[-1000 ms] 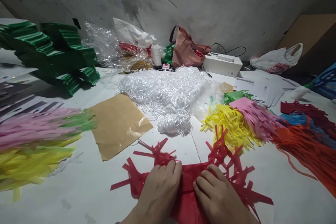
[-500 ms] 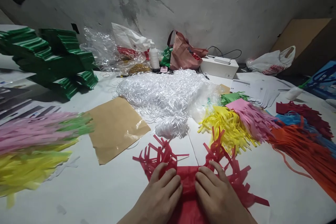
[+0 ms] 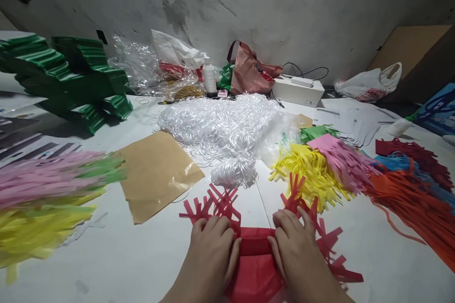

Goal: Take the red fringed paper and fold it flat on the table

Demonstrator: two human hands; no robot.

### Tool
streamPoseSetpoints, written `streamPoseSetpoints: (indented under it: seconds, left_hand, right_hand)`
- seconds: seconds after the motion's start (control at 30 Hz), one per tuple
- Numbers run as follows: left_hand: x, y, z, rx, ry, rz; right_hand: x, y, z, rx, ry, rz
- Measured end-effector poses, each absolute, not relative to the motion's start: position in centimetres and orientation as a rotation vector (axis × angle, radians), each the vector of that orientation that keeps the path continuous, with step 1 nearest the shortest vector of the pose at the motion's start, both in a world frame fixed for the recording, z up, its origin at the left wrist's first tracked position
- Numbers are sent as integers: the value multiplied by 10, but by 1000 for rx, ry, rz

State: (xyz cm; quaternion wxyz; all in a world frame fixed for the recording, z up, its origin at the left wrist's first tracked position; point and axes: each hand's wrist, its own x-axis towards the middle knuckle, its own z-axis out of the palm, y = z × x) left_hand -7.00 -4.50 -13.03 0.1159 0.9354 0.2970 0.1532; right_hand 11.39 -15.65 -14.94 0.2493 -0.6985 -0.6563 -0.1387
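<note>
As the head view is read, both hands are seen low in the middle of the table [image 3: 142, 255], pressed on a red fringed paper [image 3: 256, 265]. The left hand [image 3: 211, 251] and the right hand [image 3: 296, 251] lie with fingers close together and curled down over a rolled edge of the paper, which is gripped between them. Compared with half a second ago, the hands are moved apart and the middle part is now rolled into a thicker fold, so the rolling seems to be advancing. The red fringe [image 3: 213, 203] sticks out beyond the fingers. Just behind are seen white string [image 3: 227, 128], yellow fringe [image 3: 309, 170] and brown paper [image 3: 156, 170].
</note>
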Motion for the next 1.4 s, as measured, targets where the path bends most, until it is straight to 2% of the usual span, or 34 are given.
streamPoseSetpoints:
  seconds: [0.27,0.43,0.6,0.73,0.87,1.1,1.4]
  left_hand:
    - [-61,-45,-129,2765,987,334]
    - [-61,-45,-133,2760,974,401]
    - [-66,-46,-138,2795,882,726]
    - [-68,-49,-147,2822,557,1050]
    - [-66,-48,-159,2869,437,1010]
    - [-63,-47,-148,2732,406,1017]
    - [-73,-46,-155,2753,284,981]
  right_hand:
    - [113,-151,-147,-1983,-1746,-414]
    - [111,-155,-142,-1648,-1884,-435]
    - [113,-156,-152,-1536,-2122,-384]
    - [116,-155,-158,-1549,-2070,-349]
    - [116,-156,-157,-1550,-2056,-292]
    - [113,-159,-156,-1549,-2113,-460]
    - [112,-159,-147,-1474,-2217,-488]
